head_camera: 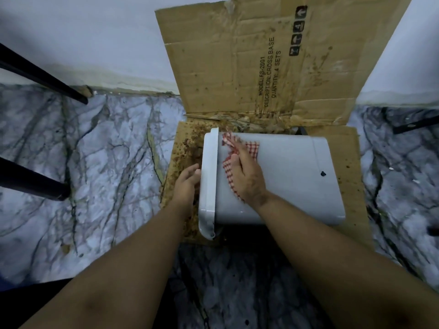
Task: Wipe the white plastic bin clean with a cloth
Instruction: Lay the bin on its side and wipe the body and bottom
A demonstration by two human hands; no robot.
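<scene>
Surroundings: one flattened cardboard sheet (273, 67) is lying partly on the marble floor (95, 150) and partly leaning up against the wall (95, 32); brown stains are covering its floor section, heaviest just beside the bin's rim.
Obstructions: two black legs (42, 77) are slanting in from the left edge, well apart from the bin; a dark bar (415, 124) is lying at the right edge.
Container: one white plastic bin (285, 181) is lying on its side on the cardboard, rim facing left; its interior is not showing. One dark spot is sitting on its upper wall near the base end.
Cloth: one red-and-white checked cloth (251, 148) is lying on the bin's upper wall near the rim.
Right hand (247, 179): is pressing the cloth flat against the wall, fingers straight and close together.
Left hand (187, 181): is touching the bin's rim with straight, relaxed fingers, holding nothing.
Count: two hands, one bin, one cloth.
</scene>
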